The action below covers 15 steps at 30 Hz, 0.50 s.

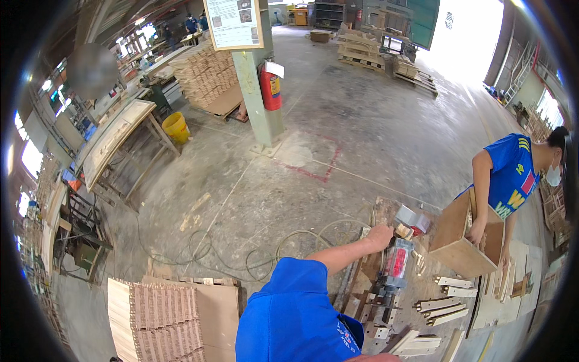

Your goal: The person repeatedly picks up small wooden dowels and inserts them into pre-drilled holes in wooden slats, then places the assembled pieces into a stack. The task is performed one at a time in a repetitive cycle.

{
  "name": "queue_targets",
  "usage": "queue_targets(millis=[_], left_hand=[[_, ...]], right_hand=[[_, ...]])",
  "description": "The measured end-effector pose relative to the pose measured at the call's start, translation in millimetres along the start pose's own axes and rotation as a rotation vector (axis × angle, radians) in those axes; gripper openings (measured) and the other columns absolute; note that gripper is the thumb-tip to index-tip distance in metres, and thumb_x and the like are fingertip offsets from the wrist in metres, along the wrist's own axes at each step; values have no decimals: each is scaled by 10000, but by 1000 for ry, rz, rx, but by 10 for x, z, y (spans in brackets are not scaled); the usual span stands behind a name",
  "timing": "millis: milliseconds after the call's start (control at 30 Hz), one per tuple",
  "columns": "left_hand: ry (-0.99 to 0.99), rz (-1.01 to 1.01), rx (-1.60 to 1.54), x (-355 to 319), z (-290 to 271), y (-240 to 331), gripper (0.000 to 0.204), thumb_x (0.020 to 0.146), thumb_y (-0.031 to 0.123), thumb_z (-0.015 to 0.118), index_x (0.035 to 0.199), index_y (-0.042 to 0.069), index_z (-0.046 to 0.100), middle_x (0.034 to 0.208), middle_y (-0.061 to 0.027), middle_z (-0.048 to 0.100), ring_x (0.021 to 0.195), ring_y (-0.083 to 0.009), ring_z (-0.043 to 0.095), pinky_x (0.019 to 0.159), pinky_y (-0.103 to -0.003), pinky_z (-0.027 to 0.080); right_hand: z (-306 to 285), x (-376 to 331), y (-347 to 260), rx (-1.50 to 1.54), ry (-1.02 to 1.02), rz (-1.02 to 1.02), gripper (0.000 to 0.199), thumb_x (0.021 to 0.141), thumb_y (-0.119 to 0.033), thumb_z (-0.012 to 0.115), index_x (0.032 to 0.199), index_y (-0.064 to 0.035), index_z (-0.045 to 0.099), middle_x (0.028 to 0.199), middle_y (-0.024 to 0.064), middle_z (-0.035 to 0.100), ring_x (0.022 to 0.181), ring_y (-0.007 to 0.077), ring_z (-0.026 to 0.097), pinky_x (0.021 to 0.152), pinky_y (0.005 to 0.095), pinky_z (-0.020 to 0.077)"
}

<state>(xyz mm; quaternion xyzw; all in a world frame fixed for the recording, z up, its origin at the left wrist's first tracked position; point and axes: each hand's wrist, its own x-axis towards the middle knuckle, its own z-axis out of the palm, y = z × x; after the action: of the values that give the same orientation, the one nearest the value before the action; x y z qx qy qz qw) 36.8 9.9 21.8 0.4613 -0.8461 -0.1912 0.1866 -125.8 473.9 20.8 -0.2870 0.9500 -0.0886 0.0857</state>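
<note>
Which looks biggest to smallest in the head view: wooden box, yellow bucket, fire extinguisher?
1. wooden box, nearest the camera, so the rank is apparent only
2. fire extinguisher and yellow bucket: too alike to rank

The concrete floor (362, 120) is looking matt and scuffed, showing pale worn patches. The wooden box (458, 238) the co-worker is gripping is showing raw, unfinished board, dull brown. The power tool (395, 265) under the right hand (380, 235) is gleaming with grey metal and a glossy red plastic body. Pale wood slats (443, 304) are lying bare and smooth on the table (537, 265). Blue cloth on the sleeve (295, 301) is looking soft and matt. The stacked boards (160, 323) are showing rough, ribbed edges.
</note>
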Motion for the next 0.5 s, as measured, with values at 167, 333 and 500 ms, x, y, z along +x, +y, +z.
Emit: queue_targets(millis=[167,333,500], left_hand=[[-56,23,3,33,17,69,221,950,193,648,980,-24,679,923,-240,727,943,-430,712,846,-535,568],[-259,215,175,16,189,-30,306,949,245,637,903,-24,777,948,-276,723,912,-444,719,818,-535,580],[-209,144,14,-17,87,-104,379,994,355,613,1051,0,732,1012,-250,725,947,-441,697,833,-546,538]], right_hand=[[-278,-276,99,335,160,18,643,833,-508,768,1307,-85,666,1159,250,736,1022,445,717,922,553,557],[-230,-515,301,1062,287,107,362,947,-163,725,1235,5,583,1119,160,670,1039,289,652,904,390,541],[-631,-962,-279,511,716,110,545,810,-131,814,1291,14,605,1111,210,654,1003,348,666,864,425,533]])
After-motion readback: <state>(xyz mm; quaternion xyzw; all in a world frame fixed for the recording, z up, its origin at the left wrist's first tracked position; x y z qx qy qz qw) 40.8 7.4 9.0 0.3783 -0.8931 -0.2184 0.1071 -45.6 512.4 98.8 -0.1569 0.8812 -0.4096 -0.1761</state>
